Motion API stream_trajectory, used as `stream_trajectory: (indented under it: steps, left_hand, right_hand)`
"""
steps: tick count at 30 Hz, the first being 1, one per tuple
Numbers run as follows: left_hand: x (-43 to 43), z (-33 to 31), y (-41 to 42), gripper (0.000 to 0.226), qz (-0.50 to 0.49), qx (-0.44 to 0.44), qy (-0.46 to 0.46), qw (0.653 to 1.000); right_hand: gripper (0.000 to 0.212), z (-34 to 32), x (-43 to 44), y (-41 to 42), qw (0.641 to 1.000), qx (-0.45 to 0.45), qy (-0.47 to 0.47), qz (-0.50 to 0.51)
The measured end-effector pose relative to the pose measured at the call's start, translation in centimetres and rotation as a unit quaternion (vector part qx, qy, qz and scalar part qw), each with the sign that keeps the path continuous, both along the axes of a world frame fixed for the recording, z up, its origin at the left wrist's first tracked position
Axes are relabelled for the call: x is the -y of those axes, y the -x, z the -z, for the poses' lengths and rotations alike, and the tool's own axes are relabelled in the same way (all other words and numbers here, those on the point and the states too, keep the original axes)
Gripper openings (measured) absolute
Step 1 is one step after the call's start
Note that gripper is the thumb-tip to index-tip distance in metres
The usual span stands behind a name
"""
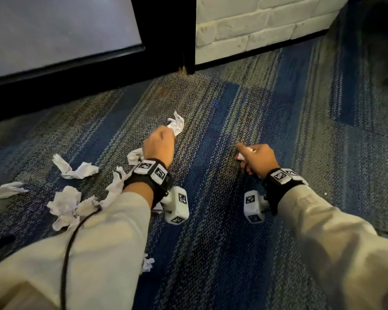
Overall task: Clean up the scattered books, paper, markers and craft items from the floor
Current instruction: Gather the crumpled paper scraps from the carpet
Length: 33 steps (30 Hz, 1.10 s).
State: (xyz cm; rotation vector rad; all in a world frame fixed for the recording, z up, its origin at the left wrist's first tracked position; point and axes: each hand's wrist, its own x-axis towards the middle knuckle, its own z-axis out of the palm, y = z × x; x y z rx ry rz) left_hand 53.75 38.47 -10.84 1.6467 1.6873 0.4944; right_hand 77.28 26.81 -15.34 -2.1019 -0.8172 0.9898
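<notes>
My left hand [159, 146] is fisted round a crumpled paper [177, 124], my right hand [259, 161] pinches a small scrap [246, 151] — the loose papers [81, 171] lie on the carpet [233, 242] at eight o'clock from my left, the nearer hand.

Your left grip [159, 146] is fisted around a crumpled paper [177, 124], which sticks out past the knuckles above the carpet floor [222, 220]. Your right grip [257, 159] pinches a small paper scrap [250, 150] between thumb and curled fingers. Both wrists wear black bands carrying white tag cubes [177, 205]. Left of your left sleeve [103, 242], more crumpled paper pieces [76, 170] lie scattered on the carpet, with one small wad [147, 264] just beside the elbow. A black cable [68, 242] runs over that sleeve. Ahead stands a white brick wall [255, 23].
</notes>
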Motion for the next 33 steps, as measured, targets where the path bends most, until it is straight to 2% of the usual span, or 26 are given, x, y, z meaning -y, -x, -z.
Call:
stream_trajectory:
  steps: [3, 5, 7, 8, 11, 15, 18, 20, 22, 25, 28, 33]
  left_hand:
    - [-1.9, 0.2, -0.6, 0.041, -0.024, -0.038, -0.043, 0.998]
    - [-2.8, 1.0, -0.9, 0.034, -0.002, -0.067, -0.074, 0.995]
    - [-3.5, 2.3, -1.0, 0.013, 0.056, -0.037, -0.120, 0.991]
    - [-3.7, 2.8, -0.9, 0.011, 0.096, -0.027, -0.132, 0.986]
    - [-3.5, 3.6, -1.0, 0.023, 0.180, -0.031, -0.113, 0.977]
    - [-3.2, 3.0, -0.8, 0.021, 0.127, -0.024, -0.122, 0.984]
    - [-2.7, 0.9, -0.2, 0.036, 0.098, 0.019, -0.098, 0.990]
    - [-2.6, -0.4, 1.0, 0.035, 0.088, 0.013, -0.086, 0.992]
    - [-2.7, -1.6, 2.9, 0.026, 0.046, 0.020, -0.095, 0.994]
    - [-2.7, -2.8, 6.3, 0.033, -0.030, 0.032, -0.124, 0.991]
    - [-2.3, -2.8, 8.9, 0.051, -0.020, -0.024, -0.131, 0.991]
    - [-1.3, -1.9, 9.7, 0.052, 0.127, -0.167, -0.030, 0.977]
  right_hand:
    - [0.048, 0.0, -0.6, -0.4, 1.000, 0.003, 0.014, 0.010]
    - [0.047, -0.1, -0.6, -0.5, 1.000, 0.005, 0.006, 0.014]
    - [0.045, -0.2, -0.4, -0.1, 1.000, 0.004, 0.001, 0.013]
    - [0.045, -0.3, -0.3, 0.0, 1.000, 0.002, -0.001, 0.012]
    - [0.044, -0.7, -0.2, 0.0, 1.000, 0.002, -0.002, 0.010]
    - [0.046, -0.8, 0.0, 0.2, 1.000, 0.018, -0.007, 0.006]
    - [0.045, -1.0, 0.1, 0.3, 1.000, 0.012, -0.011, 0.007]
    - [0.045, -1.1, 0.1, 0.5, 1.000, 0.019, -0.009, 0.007]
    - [0.044, -1.2, 0.1, 0.6, 1.000, 0.018, -0.008, 0.013]
    - [0.042, -1.4, 0.1, 0.9, 1.000, -0.004, -0.011, 0.023]
    - [0.042, -1.5, 0.1, 0.9, 0.999, -0.019, -0.013, 0.033]
    - [0.045, -1.2, 0.1, 0.9, 0.999, -0.019, -0.013, 0.041]
